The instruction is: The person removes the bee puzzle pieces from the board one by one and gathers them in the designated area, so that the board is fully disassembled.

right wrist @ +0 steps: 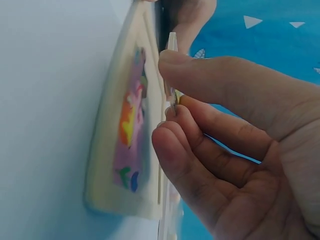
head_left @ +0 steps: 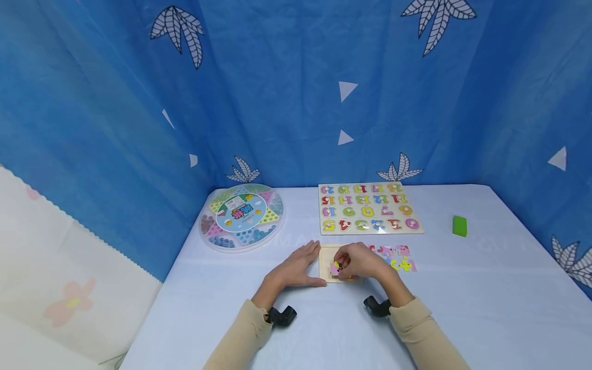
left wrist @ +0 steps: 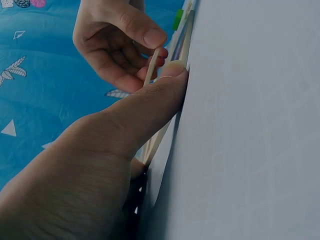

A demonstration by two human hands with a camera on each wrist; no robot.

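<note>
A small wooden jigsaw tray (head_left: 327,252) lies on the table between the hands. My left hand (head_left: 298,267) rests at its left edge with fingers extended; in the left wrist view the thumb (left wrist: 172,72) touches the tray's near edge. My right hand (head_left: 363,259) is over the tray and pinches a jigsaw piece (head_left: 335,269) between thumb and fingers. Seen edge-on in the right wrist view, that thin wooden piece (right wrist: 172,42) is tilted up, apart from the tray. Colourful joined pieces (right wrist: 130,125) fill part of the tray near its front edge.
Loose pink and yellow jigsaw pieces (head_left: 404,263) lie right of the tray. Behind stands a wooden number board (head_left: 370,209). A round Chinese checkers box (head_left: 242,218) sits at the back left, and a green block (head_left: 460,225) at the right. A blue curtain (head_left: 296,92) hangs behind.
</note>
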